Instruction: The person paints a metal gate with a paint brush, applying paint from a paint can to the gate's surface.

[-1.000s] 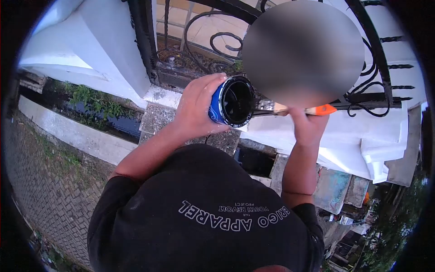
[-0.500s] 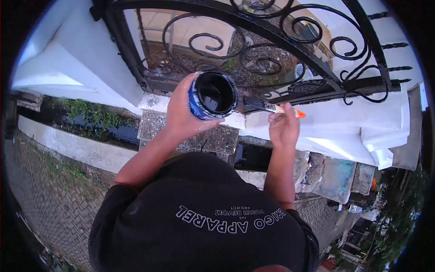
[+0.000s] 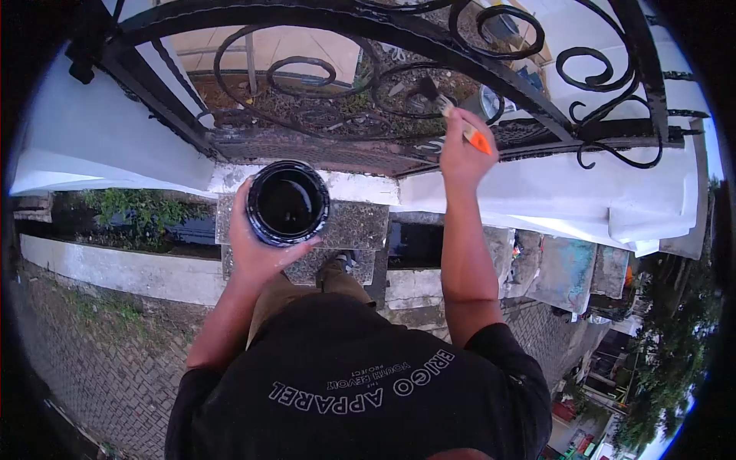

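My left hand (image 3: 257, 257) is wrapped round a paint can (image 3: 326, 205), low in front of me, its open top facing up. Dark, glossy paint (image 3: 287, 201) lies inside, and smears coat the rim. Farther up and to the right, my right hand (image 3: 466, 153) grips a paintbrush (image 3: 448, 106) by its pale handle with an orange end. The dark bristles point up and left, overlapping a scroll of the black iron gate (image 3: 491, 73) in this view.
White walls (image 3: 529, 192) flank the gate on both sides. Below it is a concrete slab (image 3: 356, 226) over a ditch of dark water (image 3: 414, 245). Plants (image 3: 146, 218) grow at the left, and brick paving (image 3: 100, 368) runs behind me. A bucket (image 3: 491, 103) stands beyond the gate.
The paint can has moved down and left in my left hand. My right hand has lifted the brush away from the can, up toward the gate's scrolls, and the bristles now point upward.
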The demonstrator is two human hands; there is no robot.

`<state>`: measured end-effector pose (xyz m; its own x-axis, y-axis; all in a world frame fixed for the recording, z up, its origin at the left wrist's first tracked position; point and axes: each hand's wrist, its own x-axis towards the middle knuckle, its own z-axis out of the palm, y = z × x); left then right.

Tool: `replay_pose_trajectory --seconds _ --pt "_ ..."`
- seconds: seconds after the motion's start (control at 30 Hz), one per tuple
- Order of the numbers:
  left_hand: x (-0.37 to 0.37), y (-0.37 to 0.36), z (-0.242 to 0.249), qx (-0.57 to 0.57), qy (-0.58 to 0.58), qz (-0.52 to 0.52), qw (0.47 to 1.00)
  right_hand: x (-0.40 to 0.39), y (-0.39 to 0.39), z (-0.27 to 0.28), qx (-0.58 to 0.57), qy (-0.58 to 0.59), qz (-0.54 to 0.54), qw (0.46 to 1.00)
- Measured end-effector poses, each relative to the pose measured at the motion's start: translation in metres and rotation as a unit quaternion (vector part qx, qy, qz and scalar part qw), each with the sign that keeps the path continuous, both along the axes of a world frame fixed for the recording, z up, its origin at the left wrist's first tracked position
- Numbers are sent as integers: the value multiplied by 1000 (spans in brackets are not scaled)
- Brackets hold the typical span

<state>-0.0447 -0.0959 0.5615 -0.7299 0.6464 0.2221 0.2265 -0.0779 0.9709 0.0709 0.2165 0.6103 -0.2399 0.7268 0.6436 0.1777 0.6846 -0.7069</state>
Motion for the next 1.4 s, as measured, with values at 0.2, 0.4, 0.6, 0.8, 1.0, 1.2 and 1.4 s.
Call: replay_pose_trajectory --seconds 0.2,0.4,0.6,0.8,1.0,1.2,1.4 --pt "-7 -15 -15 13 -36 58 998 -11 -1 12 -130 -3 -5 991" --pt "-18 -24 -11 1 16 84 996 13 20 41 -163 8 -82 983" --pt "-25 -31 -17 -22 17 101 995 -3 25 27 -179 40 -11 983" --pt "-26 -36 -19 -5 -10 93 996 18 15 36 -32 -44 -107 993" --pt "-28 -37 -15 -10 -10 96 995 -14 -45 10 351 -427 76 830" --pt "-29 -45 -24 3 -25 89 996 -10 -32 9 408 -404 104 812" --pt "-28 -55 -38 4 -5 119 993 18 -30 -10 295 -358 105 880"
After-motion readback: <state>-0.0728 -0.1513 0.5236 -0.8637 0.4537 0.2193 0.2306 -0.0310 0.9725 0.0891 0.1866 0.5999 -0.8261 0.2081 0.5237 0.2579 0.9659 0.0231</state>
